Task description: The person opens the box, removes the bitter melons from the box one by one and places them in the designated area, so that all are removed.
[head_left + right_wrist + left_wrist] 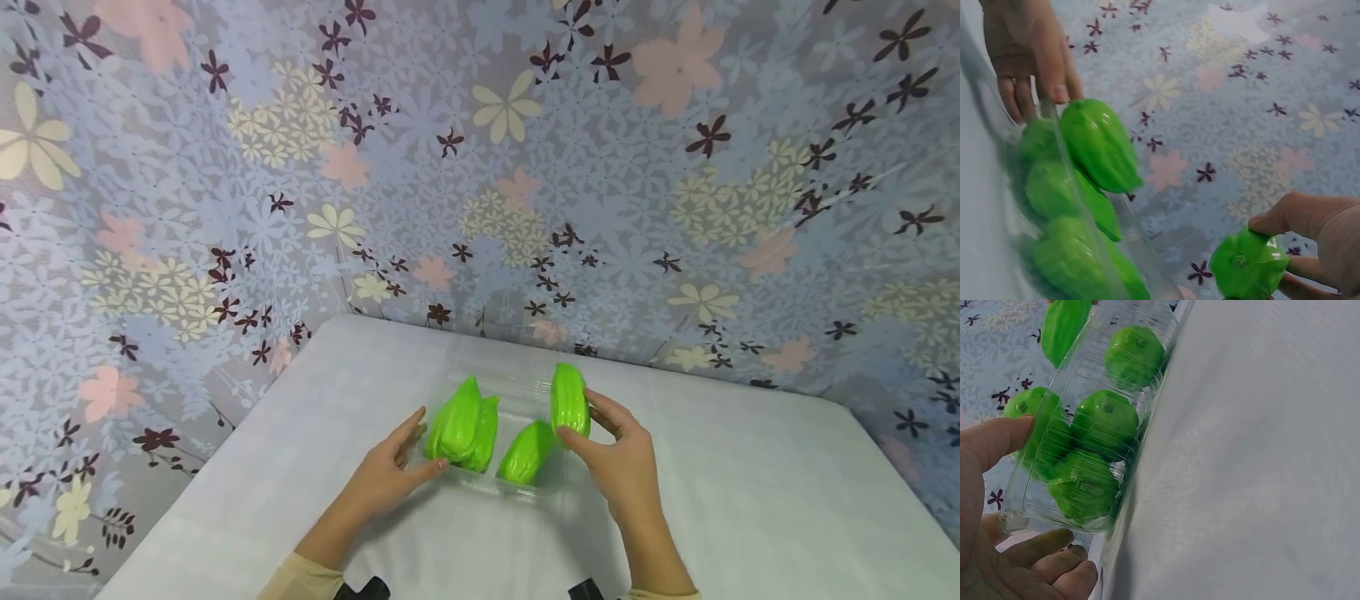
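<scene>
A clear plastic container (517,493) on the table holds several glossy green ribbed fruits, shaped like star fruit. A leaning fruit (461,421) lies on top of others in its left part, while another fruit (527,454) lies right of the middle. My left hand (386,475) holds the container's left end, thumb at the front rim and fingers round the outer side. Above the container's right end, my right hand (618,454) pinches an upright green fruit (570,400) between thumb and fingers. In the right wrist view that fruit (1249,262) shows its lobed end.
White cloth covers the table (750,500) around the container. Behind and to the left stands a flower-patterned wall covering (420,208), close to the table's back edge. Dark pieces of gear (367,590) show at the bottom of the head view.
</scene>
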Demonstrator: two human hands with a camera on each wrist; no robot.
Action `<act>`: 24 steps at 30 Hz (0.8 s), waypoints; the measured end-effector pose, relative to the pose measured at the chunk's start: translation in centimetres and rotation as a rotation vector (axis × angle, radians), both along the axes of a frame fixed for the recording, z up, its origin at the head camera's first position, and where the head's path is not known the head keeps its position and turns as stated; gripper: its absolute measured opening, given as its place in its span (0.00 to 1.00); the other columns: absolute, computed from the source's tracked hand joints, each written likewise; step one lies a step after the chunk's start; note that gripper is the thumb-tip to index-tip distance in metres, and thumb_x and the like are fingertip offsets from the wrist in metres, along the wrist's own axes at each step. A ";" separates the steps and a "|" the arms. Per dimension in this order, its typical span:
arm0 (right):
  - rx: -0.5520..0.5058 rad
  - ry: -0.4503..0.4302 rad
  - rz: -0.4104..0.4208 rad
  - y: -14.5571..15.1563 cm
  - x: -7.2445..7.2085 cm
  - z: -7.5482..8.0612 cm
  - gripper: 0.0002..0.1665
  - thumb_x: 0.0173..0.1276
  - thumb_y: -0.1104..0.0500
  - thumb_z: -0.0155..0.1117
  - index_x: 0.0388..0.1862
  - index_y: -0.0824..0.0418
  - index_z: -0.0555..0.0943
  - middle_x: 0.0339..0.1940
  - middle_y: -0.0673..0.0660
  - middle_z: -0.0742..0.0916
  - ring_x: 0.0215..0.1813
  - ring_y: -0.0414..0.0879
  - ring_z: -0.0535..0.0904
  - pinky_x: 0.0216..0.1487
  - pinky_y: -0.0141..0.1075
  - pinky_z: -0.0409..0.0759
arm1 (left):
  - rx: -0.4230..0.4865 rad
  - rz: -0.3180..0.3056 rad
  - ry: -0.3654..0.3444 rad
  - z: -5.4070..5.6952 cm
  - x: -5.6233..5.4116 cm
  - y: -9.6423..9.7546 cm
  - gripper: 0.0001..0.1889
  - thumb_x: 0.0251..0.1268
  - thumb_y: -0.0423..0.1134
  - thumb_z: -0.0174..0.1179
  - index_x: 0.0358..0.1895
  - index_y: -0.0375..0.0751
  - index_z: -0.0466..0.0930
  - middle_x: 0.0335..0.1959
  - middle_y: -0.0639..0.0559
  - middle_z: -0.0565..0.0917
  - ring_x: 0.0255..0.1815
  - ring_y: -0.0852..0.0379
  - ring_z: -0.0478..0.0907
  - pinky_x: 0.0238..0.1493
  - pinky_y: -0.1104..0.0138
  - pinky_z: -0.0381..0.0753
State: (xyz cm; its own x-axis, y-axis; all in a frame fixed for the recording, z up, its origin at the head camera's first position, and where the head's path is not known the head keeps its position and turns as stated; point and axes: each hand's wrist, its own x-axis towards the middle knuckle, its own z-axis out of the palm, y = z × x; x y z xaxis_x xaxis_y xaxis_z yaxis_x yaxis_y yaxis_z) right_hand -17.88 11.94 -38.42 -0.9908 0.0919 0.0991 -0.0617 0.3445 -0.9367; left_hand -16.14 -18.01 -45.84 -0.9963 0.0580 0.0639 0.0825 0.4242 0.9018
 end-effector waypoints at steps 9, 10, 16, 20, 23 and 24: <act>-0.019 -0.043 -0.065 2.5 -0.2 0.6 0.41 0.62 0.60 0.77 0.74 0.56 0.72 0.73 0.59 0.74 0.75 0.56 0.64 0.48 0.24 0.80 | 0.001 0.002 -0.005 0.0 -0.1 0.2 0.48 0.60 0.55 0.71 0.80 0.48 0.57 0.73 0.38 0.68 0.72 0.36 0.66 0.69 0.49 0.68; -0.025 -0.042 -0.068 2.7 -0.2 0.7 0.41 0.62 0.61 0.77 0.74 0.57 0.72 0.73 0.59 0.74 0.75 0.56 0.64 0.47 0.23 0.79 | 0.000 0.006 -0.008 -0.1 -0.1 0.2 0.48 0.60 0.55 0.72 0.80 0.48 0.57 0.73 0.38 0.68 0.72 0.37 0.66 0.69 0.49 0.68; -0.079 -0.029 -0.096 3.9 -0.4 0.8 0.42 0.61 0.64 0.76 0.74 0.58 0.72 0.74 0.60 0.72 0.74 0.57 0.66 0.46 0.20 0.79 | 0.000 0.008 -0.010 -0.1 -0.1 0.2 0.48 0.60 0.56 0.72 0.80 0.48 0.57 0.73 0.38 0.68 0.72 0.37 0.66 0.69 0.49 0.68; -0.092 -0.046 -0.116 4.7 -0.5 0.8 0.42 0.61 0.65 0.76 0.75 0.58 0.71 0.74 0.62 0.72 0.74 0.57 0.66 0.44 0.18 0.78 | -0.007 0.007 -0.009 -0.2 -0.1 0.2 0.48 0.60 0.56 0.71 0.80 0.48 0.57 0.73 0.38 0.68 0.72 0.36 0.66 0.69 0.48 0.69; -0.089 -0.061 -0.139 5.2 -0.5 0.8 0.42 0.61 0.65 0.75 0.75 0.58 0.71 0.74 0.62 0.72 0.74 0.57 0.66 0.47 0.20 0.78 | -0.009 0.011 -0.017 -0.2 -0.1 0.2 0.48 0.60 0.56 0.71 0.80 0.49 0.57 0.73 0.38 0.68 0.72 0.37 0.66 0.70 0.49 0.68; -0.087 -0.067 -0.145 5.4 -0.6 0.9 0.43 0.61 0.65 0.75 0.75 0.57 0.71 0.74 0.62 0.72 0.74 0.57 0.66 0.50 0.22 0.79 | -0.008 0.010 -0.015 -0.1 -0.1 0.2 0.48 0.61 0.56 0.71 0.80 0.49 0.57 0.73 0.38 0.68 0.72 0.36 0.66 0.69 0.49 0.68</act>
